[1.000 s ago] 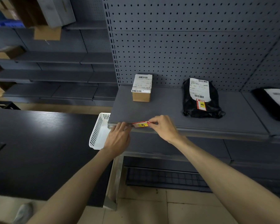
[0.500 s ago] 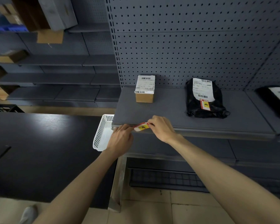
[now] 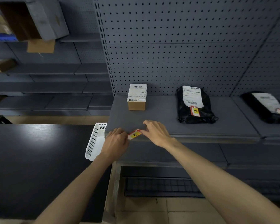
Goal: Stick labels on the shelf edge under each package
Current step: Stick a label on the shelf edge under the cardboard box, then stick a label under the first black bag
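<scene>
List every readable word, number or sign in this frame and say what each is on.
"A": red and yellow label held at the shelf edge by left hand and right hand.
One character, unclear: tag on the black bag.
Shipping labels on the cardboard box, that bag and the far-right bag: too small to read.

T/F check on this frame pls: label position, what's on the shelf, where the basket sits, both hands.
1. Both hands hold the label at the shelf edge. True: the left hand has its left end, the right hand its right end.
2. The label lies flat and level along the edge. False: it is tilted, right end higher.
3. The cardboard box sits behind the label. True.
4. The black bag has no red-and-yellow tag. False: one is stuck on it below its white shipping slip.
5. The white basket sits on the shelf beside the box. False: it is lower, left of the shelf, partly behind the left hand.
</scene>
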Tool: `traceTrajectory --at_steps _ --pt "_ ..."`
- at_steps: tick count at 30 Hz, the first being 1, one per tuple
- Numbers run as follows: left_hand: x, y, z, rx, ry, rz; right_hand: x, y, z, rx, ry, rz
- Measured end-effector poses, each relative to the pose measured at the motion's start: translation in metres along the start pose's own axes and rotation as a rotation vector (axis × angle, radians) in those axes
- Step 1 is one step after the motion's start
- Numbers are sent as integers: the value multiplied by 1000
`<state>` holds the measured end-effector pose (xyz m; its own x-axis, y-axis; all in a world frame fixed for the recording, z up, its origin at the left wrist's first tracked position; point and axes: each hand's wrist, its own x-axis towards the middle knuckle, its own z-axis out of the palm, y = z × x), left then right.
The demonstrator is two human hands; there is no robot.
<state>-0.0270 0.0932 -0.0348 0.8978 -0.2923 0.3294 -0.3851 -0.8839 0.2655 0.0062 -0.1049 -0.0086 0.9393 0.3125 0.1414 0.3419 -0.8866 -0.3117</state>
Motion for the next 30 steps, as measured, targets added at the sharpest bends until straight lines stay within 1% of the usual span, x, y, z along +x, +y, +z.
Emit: traceTrajectory --at_steps 4,6,8,11,13,16,18,20,26,30 --pt "16 21 1 8 43 114 -12 27 -17 24 37 24" --pt "27 41 4 1 55 172 -20 48 -28 20 86 80" --pt "39 63 10 -16 49 224 -24 74 -42 8 147 202" --pt "57 96 23 -34 37 299 -23 118 -65 49 245 480" --pt "68 117 33 -50 30 312 -21 145 -76 89 298 606" --pt "81 148 49 -87 10 276 -15 176 -85 170 291 753" --pt "89 167 58 -112 -2 236 -10 188 -87 228 231 857" --pt "97 183 67 -136 -10 194 -5 194 -85 250 158 915" --pt "113 206 83 -188 -45 103 -2 202 -86 338 70 953" --pt "118 210 90 -271 -28 -44 -7 199 -85 351 46 935"
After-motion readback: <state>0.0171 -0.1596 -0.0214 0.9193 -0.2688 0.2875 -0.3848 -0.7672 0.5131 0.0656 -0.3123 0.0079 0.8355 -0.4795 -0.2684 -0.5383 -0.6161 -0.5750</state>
